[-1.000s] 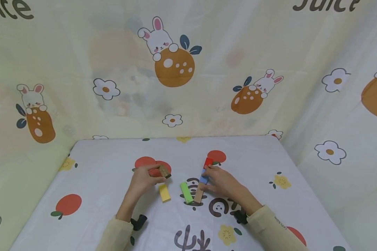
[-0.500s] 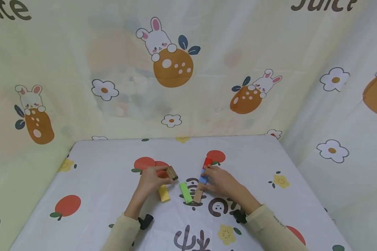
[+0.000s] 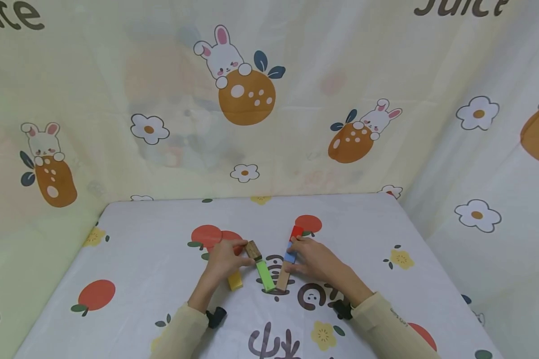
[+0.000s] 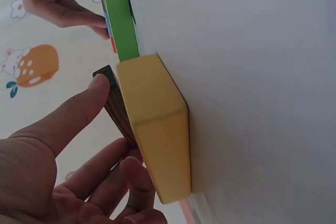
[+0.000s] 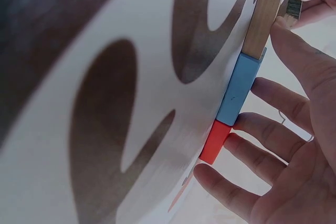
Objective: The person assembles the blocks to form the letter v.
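Between thumb and fingers, my left hand (image 3: 224, 260) pinches a dark brown wooden block (image 3: 253, 250), whose near end is at the far end of a green block (image 3: 265, 277). In the head view I cannot tell whether they touch. A yellow block (image 4: 157, 114) lies close below the left hand, partly covered in the head view. My right hand (image 3: 318, 259) rests along a row made of a tan wooden block (image 3: 283, 278), a blue block (image 5: 239, 90) and a red block (image 5: 215, 142). Its thumb is at the tan block, and its straight fingers touch the blue and red ones.
The green and tan blocks meet at their near ends and spread apart like a V. A white tablecloth (image 3: 152, 279) printed with fruit and flowers covers the table. Behind it hangs a patterned curtain (image 3: 296, 164). Dark wrist cameras (image 3: 216, 317) sit below the sleeves.
My left hand has carried the dark brown block rightward, from above the yellow block to the green block's far end. My right hand and its row have stayed put.
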Available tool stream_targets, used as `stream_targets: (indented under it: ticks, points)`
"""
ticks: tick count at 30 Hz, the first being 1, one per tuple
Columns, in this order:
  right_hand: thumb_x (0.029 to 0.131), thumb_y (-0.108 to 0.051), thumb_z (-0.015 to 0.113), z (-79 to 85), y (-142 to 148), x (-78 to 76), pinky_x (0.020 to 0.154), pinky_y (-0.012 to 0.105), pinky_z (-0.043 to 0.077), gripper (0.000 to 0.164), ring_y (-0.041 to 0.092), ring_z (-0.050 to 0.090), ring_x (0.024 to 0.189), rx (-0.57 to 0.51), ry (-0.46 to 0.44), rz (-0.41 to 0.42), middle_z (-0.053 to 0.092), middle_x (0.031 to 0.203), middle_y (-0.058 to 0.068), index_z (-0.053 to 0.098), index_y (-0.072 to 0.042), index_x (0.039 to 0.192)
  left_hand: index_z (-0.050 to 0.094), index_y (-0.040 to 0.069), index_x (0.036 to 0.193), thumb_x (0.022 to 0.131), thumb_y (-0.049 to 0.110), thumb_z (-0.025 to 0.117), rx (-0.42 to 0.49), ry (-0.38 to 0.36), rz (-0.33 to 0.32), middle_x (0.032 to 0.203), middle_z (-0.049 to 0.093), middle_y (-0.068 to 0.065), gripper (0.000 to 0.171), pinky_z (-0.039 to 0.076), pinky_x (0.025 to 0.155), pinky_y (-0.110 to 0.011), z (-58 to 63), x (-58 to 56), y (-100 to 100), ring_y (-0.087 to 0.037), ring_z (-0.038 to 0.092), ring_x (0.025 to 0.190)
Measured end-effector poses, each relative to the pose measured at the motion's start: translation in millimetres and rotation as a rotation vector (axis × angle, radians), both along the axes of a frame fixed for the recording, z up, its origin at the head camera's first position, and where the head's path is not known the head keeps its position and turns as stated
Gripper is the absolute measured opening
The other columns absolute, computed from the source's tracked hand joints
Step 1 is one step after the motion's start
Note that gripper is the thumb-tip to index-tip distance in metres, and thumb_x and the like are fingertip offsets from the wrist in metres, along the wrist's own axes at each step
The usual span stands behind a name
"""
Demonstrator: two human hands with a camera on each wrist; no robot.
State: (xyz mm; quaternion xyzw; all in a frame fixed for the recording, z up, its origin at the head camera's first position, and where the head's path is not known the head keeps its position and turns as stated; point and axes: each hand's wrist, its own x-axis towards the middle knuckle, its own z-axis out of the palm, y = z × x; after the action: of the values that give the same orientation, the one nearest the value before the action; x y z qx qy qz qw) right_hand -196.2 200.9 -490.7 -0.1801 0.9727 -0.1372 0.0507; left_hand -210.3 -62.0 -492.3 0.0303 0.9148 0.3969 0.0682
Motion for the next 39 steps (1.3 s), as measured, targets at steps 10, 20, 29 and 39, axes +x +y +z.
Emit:
stream_targets:
  ticks: [10, 20, 29, 39]
  points:
    - [0.089, -0.046, 0.084, -1.0, 0.4, 1.0, 0.115, 0.054, 0.052, 0.053, 0.037, 0.057, 0.144, -0.009, 0.01, 0.003, 0.063, 0.152, 0.015, 0.075, -0.013, 0.13, 0.076, 0.011, 0.131, 0.08, 0.02, 0.093, 0.013, 0.008, -0.035, 0.137, 0.072, -0.015, 0.054, 0.056, 0.097, -0.049, -0.6, 0.0, 6.0, -0.029, 0.062, 0.115]
    - [0.088, -0.045, 0.085, -0.6, -0.6, 1.8, 0.115, 0.054, 0.052, 0.053, 0.038, 0.056, 0.144, -0.022, 0.0, -0.012, 0.064, 0.151, 0.015, 0.075, -0.013, 0.129, 0.075, 0.009, 0.132, 0.079, 0.017, 0.093, -0.01, 0.031, -0.039, 0.138, 0.071, -0.017, 0.056, 0.056, 0.102, -0.053, -4.3, 0.0, 4.5, -0.031, 0.063, 0.12]
    - [0.088, -0.045, 0.085, -1.8, 0.2, 1.1, 0.115, 0.054, 0.052, 0.054, 0.038, 0.056, 0.144, -0.019, -0.001, -0.011, 0.063, 0.152, 0.015, 0.075, -0.013, 0.13, 0.075, 0.009, 0.133, 0.08, 0.018, 0.092, -0.009, 0.022, -0.038, 0.135, 0.072, -0.016, 0.056, 0.056, 0.098, -0.049, -3.8, -0.2, 6.7, -0.028, 0.062, 0.114]
    - [0.088, -0.045, 0.084, -1.3, -0.2, 0.4, 0.115, 0.055, 0.051, 0.054, 0.038, 0.056, 0.145, -0.019, -0.009, -0.014, 0.062, 0.153, 0.016, 0.074, -0.013, 0.131, 0.076, 0.011, 0.132, 0.08, 0.019, 0.093, -0.024, 0.03, -0.04, 0.135, 0.073, -0.015, 0.055, 0.057, 0.098, -0.051, -8.7, -1.2, 7.0, -0.028, 0.063, 0.113]
